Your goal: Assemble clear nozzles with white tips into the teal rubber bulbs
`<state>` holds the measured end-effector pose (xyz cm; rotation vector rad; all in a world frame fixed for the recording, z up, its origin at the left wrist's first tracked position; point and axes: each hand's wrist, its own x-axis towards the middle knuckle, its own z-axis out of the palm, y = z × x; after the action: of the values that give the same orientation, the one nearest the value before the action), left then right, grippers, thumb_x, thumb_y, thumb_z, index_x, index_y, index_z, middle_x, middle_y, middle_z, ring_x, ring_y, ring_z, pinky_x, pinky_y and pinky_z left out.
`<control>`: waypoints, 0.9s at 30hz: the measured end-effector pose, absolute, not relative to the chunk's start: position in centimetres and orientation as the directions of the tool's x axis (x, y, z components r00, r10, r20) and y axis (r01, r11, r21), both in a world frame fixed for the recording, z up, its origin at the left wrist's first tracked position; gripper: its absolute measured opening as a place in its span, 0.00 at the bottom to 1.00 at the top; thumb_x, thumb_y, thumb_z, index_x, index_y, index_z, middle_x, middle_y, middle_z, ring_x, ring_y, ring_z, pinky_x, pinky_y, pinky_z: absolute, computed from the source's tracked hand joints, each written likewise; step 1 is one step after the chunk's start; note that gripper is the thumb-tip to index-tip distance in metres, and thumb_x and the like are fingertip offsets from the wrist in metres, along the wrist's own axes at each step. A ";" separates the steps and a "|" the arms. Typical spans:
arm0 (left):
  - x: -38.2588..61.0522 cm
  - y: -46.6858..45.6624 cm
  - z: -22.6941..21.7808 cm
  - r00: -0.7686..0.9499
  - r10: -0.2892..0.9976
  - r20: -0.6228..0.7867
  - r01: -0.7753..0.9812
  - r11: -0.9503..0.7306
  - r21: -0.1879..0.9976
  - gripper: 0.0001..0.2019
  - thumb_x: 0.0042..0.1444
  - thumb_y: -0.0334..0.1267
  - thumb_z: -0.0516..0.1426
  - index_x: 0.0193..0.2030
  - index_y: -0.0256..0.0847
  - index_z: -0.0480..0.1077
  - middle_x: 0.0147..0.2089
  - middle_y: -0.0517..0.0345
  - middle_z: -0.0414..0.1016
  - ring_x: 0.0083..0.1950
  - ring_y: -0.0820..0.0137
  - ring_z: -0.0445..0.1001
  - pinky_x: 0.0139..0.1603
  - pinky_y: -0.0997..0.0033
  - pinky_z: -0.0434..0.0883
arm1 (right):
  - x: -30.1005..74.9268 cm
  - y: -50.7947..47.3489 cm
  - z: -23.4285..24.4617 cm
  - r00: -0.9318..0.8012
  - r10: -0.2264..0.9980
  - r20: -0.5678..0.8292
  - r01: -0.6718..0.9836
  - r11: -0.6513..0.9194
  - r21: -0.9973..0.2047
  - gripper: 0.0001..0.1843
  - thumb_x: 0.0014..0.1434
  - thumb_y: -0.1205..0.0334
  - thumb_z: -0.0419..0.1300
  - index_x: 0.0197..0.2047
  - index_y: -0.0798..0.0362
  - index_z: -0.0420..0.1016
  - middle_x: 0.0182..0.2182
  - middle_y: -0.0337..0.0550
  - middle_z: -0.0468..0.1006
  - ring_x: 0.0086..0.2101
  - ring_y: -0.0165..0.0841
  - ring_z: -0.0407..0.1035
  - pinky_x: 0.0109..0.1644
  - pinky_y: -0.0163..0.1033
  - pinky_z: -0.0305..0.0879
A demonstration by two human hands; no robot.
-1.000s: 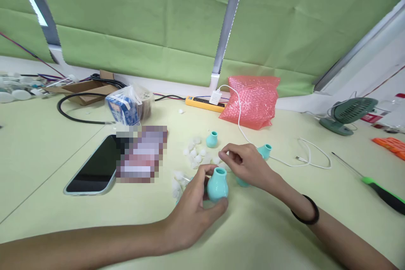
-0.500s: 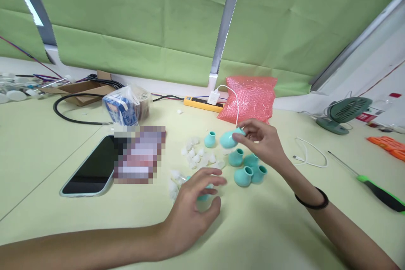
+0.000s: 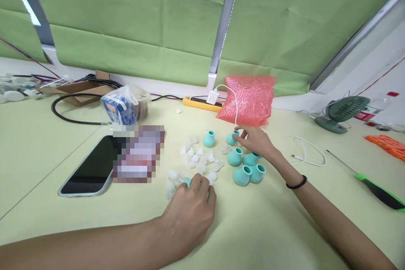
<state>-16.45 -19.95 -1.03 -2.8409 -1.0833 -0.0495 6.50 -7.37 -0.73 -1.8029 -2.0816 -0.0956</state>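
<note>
In the head view, my right hand (image 3: 257,141) pinches a small teal bulb (image 3: 232,138) by its side, near the pink pouch. The bulb appears to rest upright on the table. My left hand (image 3: 191,213) is curled palm down over another teal bulb (image 3: 187,181), of which only a small part shows past the fingers. A single teal bulb (image 3: 209,139) stands to the left of the right hand's one. Several more, including a teal bulb (image 3: 242,175), stand grouped below the right hand, round-bodied with open necks. Small translucent white pieces (image 3: 199,158) lie scattered between the hands.
A dark-screened phone (image 3: 90,166) lies left, beside a blurred-out item (image 3: 139,154). Behind are a plastic-wrapped blue pack (image 3: 122,107), a yellow power strip (image 3: 201,103) and a pink bubble-wrap pouch (image 3: 248,101). Rightward lie a white cable (image 3: 306,158), a screwdriver (image 3: 378,190) and a green fan (image 3: 344,109).
My right hand has lowered its teal bulb from a tilted hold in the air to upright at the table. My left hand has closed down over the bulb beneath it.
</note>
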 end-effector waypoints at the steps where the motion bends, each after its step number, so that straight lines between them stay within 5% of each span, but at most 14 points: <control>1: -16.4 -20.0 -1.0 0.742 0.669 0.046 0.670 -0.738 -0.080 0.10 0.45 0.25 0.51 0.36 0.29 0.66 0.34 0.42 0.66 0.38 0.55 0.66 0.22 0.64 0.68 | 6.3 -7.5 -0.6 -0.091 0.935 0.343 0.967 0.166 -0.195 0.15 0.48 0.57 0.55 0.40 0.52 0.71 0.23 0.39 0.75 0.27 0.35 0.69 0.30 0.36 0.58; 5: -16.2 -20.2 -1.4 0.741 0.667 0.075 0.671 -0.738 -0.072 0.10 0.44 0.21 0.49 0.33 0.30 0.67 0.32 0.43 0.67 0.34 0.57 0.68 0.18 0.69 0.67 | 5.0 -8.6 0.3 -0.052 0.887 0.458 0.958 0.174 -0.228 0.15 0.50 0.56 0.54 0.39 0.54 0.70 0.25 0.41 0.75 0.24 0.33 0.67 0.29 0.36 0.59; 8: -16.3 -20.7 -1.9 0.770 0.591 0.241 0.632 -0.759 -0.157 0.13 0.44 0.20 0.46 0.33 0.30 0.67 0.34 0.40 0.69 0.32 0.59 0.69 0.17 0.69 0.67 | 3.1 -11.0 1.6 -0.115 0.822 0.558 0.846 0.375 -0.378 0.11 0.51 0.56 0.54 0.32 0.55 0.70 0.20 0.39 0.71 0.19 0.29 0.63 0.26 0.34 0.60; 11: -16.7 -21.2 -2.3 0.815 0.407 0.413 0.536 -0.801 -0.268 0.16 0.46 0.23 0.44 0.40 0.26 0.67 0.40 0.34 0.68 0.35 0.57 0.69 0.23 0.65 0.69 | 0.6 -14.4 2.4 -0.327 0.879 0.346 0.695 0.472 -0.542 0.14 0.55 0.55 0.50 0.28 0.55 0.70 0.20 0.40 0.72 0.22 0.29 0.65 0.25 0.32 0.61; 17: -17.2 -21.1 -2.0 0.819 0.114 0.563 0.355 -0.871 -0.340 0.12 0.49 0.27 0.46 0.37 0.31 0.67 0.41 0.42 0.68 0.38 0.58 0.66 0.34 0.60 0.67 | -2.3 -18.0 1.9 -0.571 0.820 0.042 0.531 0.408 -0.743 0.16 0.60 0.56 0.45 0.30 0.56 0.67 0.26 0.39 0.71 0.27 0.28 0.66 0.28 0.31 0.61; 20: -17.4 -20.1 -1.6 0.668 0.122 0.735 0.318 -0.939 -0.133 0.05 0.48 0.30 0.50 0.34 0.38 0.64 0.33 0.52 0.65 0.32 0.67 0.63 0.31 0.66 0.64 | -2.0 -18.2 2.4 -0.562 0.823 0.087 0.565 0.458 -0.686 0.12 0.60 0.59 0.45 0.32 0.55 0.65 0.27 0.39 0.70 0.28 0.28 0.64 0.30 0.32 0.60; 23: -17.6 -18.9 -1.2 0.376 0.333 0.865 0.239 -0.936 0.256 0.09 0.47 0.34 0.54 0.30 0.42 0.53 0.27 0.61 0.55 0.27 0.73 0.57 0.26 0.72 0.59 | -1.3 -18.3 3.4 -0.532 0.828 0.176 0.706 0.548 -0.448 0.08 0.58 0.61 0.48 0.30 0.54 0.64 0.23 0.37 0.67 0.25 0.28 0.60 0.32 0.34 0.57; 27: -17.9 -17.6 -1.0 0.286 0.693 0.662 0.164 -0.716 0.679 0.14 0.49 0.37 0.54 0.31 0.42 0.48 0.26 0.65 0.50 0.26 0.76 0.53 0.26 0.75 0.57 | -0.8 -18.1 3.9 -0.544 0.825 0.152 0.798 0.565 -0.210 0.15 0.59 0.56 0.44 0.27 0.54 0.63 0.19 0.38 0.66 0.21 0.29 0.58 0.27 0.34 0.52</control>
<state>-17.86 -17.64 -1.02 -2.8704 -1.0611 -1.9871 -0.77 -18.05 3.86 -1.3546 -2.5658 0.1688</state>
